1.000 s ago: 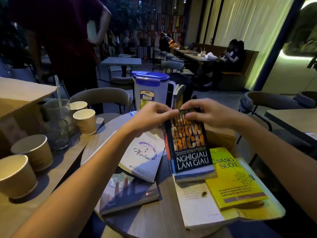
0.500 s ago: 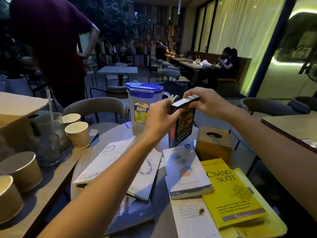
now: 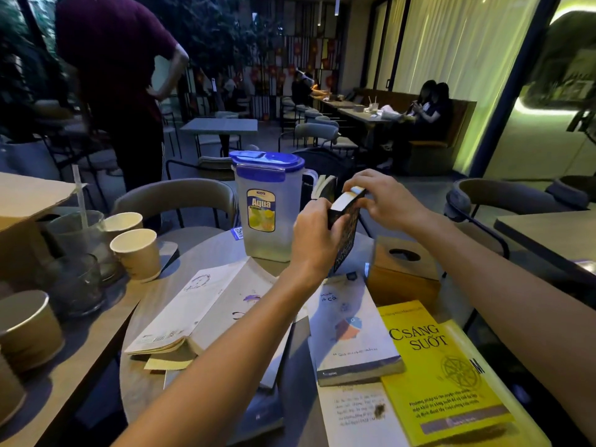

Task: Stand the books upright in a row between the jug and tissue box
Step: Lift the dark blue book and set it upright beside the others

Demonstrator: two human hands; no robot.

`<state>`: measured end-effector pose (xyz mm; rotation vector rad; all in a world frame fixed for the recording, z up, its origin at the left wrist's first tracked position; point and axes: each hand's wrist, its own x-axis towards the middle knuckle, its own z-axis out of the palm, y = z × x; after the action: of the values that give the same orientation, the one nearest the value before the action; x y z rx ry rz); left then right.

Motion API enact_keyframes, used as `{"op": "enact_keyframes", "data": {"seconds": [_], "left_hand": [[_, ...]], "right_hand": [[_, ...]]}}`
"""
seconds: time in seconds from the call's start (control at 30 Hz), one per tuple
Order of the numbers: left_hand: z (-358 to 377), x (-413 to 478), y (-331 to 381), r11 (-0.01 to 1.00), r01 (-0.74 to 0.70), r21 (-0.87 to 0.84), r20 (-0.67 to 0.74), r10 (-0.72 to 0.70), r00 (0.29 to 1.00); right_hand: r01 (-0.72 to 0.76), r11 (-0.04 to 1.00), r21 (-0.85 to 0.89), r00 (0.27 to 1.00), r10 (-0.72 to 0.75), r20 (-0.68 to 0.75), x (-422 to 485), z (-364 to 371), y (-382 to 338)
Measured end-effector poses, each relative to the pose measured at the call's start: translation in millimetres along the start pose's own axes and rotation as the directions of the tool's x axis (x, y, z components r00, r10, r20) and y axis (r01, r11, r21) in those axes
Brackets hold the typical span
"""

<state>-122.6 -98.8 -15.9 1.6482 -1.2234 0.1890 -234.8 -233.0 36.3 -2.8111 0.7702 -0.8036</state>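
Note:
A clear jug (image 3: 269, 204) with a blue lid stands at the far side of the round table (image 3: 145, 382). The wooden tissue box (image 3: 403, 272) sits to its right. Between them a black book (image 3: 346, 227) stands upright, tilted slightly. My left hand (image 3: 314, 240) grips its near side and my right hand (image 3: 377, 198) holds its top. Another book (image 3: 324, 187) stands behind it by the jug's handle. Flat on the table lie a white book (image 3: 206, 311), a pale blue book (image 3: 351, 324), a yellow book (image 3: 442, 372) and others.
Paper cups (image 3: 137, 253), a plastic cup with a straw (image 3: 77, 233) and a cardboard box (image 3: 29, 201) crowd the left table. A grey chair (image 3: 174, 198) stands behind the round table. A person in a dark red shirt (image 3: 119, 75) stands at the back left.
The black book lay flat under both hands a second ago. It has been lifted, turned upright and brought down between the jug and the tissue box, uncovering the pale blue book.

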Motion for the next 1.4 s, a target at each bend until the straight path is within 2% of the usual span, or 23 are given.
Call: {"op": "enact_keyframes", "data": {"seconds": [0.17, 0.27, 0.37, 0.53, 0.67, 0.8, 1.03, 1.1, 1.27, 1.4], "left_hand": [[9, -7, 2, 0.996, 0.028, 0.081, 0.063, -0.033, 0.997], [6, -6, 6, 0.997, -0.024, 0.068, 0.070, 0.019, 0.997], [4, -2, 9, 0.990, -0.063, 0.129, 0.121, 0.048, 0.992], [6, 6, 7, 0.956, -0.107, 0.274, 0.231, 0.043, 0.972], [4, 9, 14, 0.941, -0.152, 0.303, 0.255, 0.074, 0.964], [6, 7, 7, 0.923, -0.167, 0.348, 0.264, 0.074, 0.962], [1, 5, -3, 0.928, -0.194, 0.317, 0.223, 0.126, 0.967], [-1, 5, -9, 0.924, -0.196, 0.329, 0.220, 0.127, 0.967], [-6, 7, -17, 0.911, -0.212, 0.353, 0.212, 0.143, 0.967], [-8, 7, -21, 0.915, -0.204, 0.349, 0.218, 0.133, 0.967]], "right_hand": [[-0.038, 0.999, 0.018, 0.997, 0.036, 0.071, 3, 14, 7], [-0.073, 0.996, 0.044, 0.995, 0.070, 0.076, 3, 17, 8], [-0.103, 0.994, 0.027, 0.990, 0.099, 0.102, 5, 18, 8], [-0.084, 0.995, -0.052, 0.985, 0.091, 0.144, 10, 18, 14], [-0.078, 0.995, -0.064, 0.986, 0.086, 0.140, 16, 12, 15], [-0.056, 0.992, -0.113, 0.975, 0.079, 0.206, 21, 14, 14], [-0.064, 0.996, -0.056, 0.959, 0.077, 0.274, 24, 13, 10], [-0.076, 0.996, -0.039, 0.961, 0.084, 0.262, 23, 15, 8], [-0.098, 0.987, 0.127, 0.977, 0.071, 0.202, 21, 24, -3], [-0.101, 0.979, 0.178, 0.976, 0.063, 0.209, 16, 27, -9]]}}
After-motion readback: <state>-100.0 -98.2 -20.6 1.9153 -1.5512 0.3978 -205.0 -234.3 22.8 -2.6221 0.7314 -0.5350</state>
